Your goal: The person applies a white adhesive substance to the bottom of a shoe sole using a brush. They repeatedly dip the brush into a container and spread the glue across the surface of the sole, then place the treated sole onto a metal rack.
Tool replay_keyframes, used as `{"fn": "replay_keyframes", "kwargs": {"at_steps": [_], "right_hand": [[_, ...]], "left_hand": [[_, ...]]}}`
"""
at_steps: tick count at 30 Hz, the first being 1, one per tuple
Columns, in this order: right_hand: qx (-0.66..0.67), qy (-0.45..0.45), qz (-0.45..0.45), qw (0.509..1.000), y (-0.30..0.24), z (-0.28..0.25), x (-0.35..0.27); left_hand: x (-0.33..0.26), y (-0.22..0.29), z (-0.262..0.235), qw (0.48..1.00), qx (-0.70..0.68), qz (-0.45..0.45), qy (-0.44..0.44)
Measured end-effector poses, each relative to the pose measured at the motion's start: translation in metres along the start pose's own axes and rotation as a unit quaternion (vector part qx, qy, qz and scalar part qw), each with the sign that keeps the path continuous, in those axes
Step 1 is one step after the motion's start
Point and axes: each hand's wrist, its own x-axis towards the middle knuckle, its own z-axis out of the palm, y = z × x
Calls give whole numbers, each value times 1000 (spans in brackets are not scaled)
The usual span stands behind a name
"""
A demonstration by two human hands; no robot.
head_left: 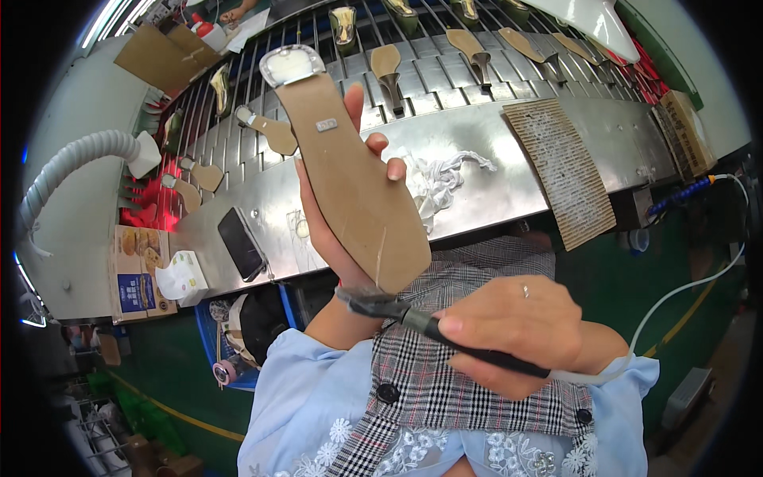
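Note:
My left hand [324, 238] grips a tan shoe sole [358, 183] from behind, its fingertips showing along the right edge. The sole stands tilted, its wide toe end low toward me and a silvery buckle-like piece with a pale centre [292, 65] at the top. A thin pale streak runs over the toe end. In my right hand [520, 322] is a black-handled brush [461, 342], held like a pen. Its grey bristle head [369, 302] is just below the sole's toe; whether they touch I cannot tell. A white tube [668, 306] leads off the handle's end.
On the metal bench edge lie a white cloth [441, 187], a corrugated sheet [564, 175] and a phone [241, 245]. Behind, a slatted conveyor [433, 75] carries several soles. Left are a tissue pack [181, 278], a carton [143, 266] and a grey flexible duct [83, 151].

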Motion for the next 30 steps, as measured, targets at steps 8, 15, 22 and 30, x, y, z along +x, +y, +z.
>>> {"fn": "replay_keyframes", "kwargs": {"at_steps": [8,15,22,30], "right_hand": [[-39,-4,0,999,2,0,0],[-48,-55,9,997,2,-12,-4],[16,-92,0,996,-1,-17,-2],[26,-81,21,996,6,-28,2]], "left_hand": [[6,6,-5,993,-75,-90,35],[3,14,-22,950,-200,-239,24],[0,17,-11,913,-234,-311,121],[1,16,-5,899,-221,-339,167]]}}
